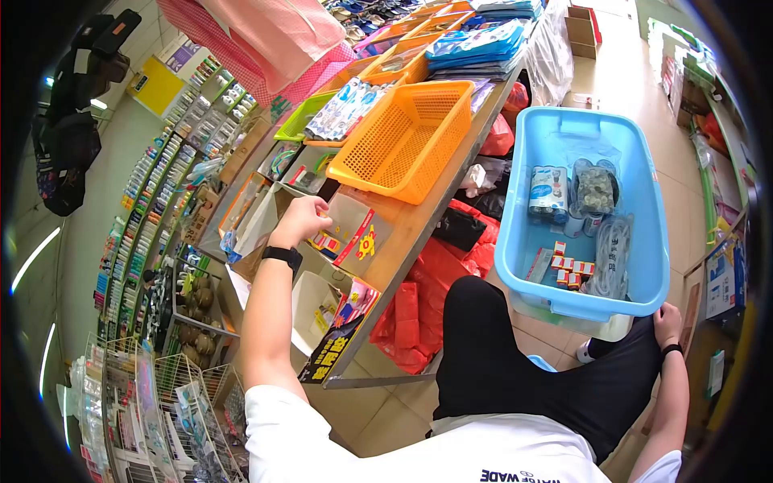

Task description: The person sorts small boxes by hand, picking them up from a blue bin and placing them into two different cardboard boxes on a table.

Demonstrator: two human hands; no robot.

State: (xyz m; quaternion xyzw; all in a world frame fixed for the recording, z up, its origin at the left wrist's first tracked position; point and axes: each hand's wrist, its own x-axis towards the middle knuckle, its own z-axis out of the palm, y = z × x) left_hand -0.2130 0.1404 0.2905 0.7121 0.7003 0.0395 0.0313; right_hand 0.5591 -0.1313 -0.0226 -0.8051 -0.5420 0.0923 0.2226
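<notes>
My left hand [299, 219] reaches into an open cardboard box [354, 216] on the shop table and rests on small red and yellow packets [326, 242] inside it; a black band sits on that wrist. Whether the fingers hold a packet I cannot tell. My right hand [667, 322] lies loosely on my right knee, beside the near corner of a blue plastic tub [515, 241]. The tub stands on the floor and holds wrapped rolls [548, 193], a bag [597, 187], a bagged white item [611, 256] and several small red boxes [572, 270].
An empty orange basket [403, 137] stands just beyond the cardboard box, with more orange and green baskets of goods behind it. Red plastic bags [427, 298] lie under the table. Wire racks [161, 402] and stocked shelves [161, 193] fill the left. A tiled aisle runs at the right.
</notes>
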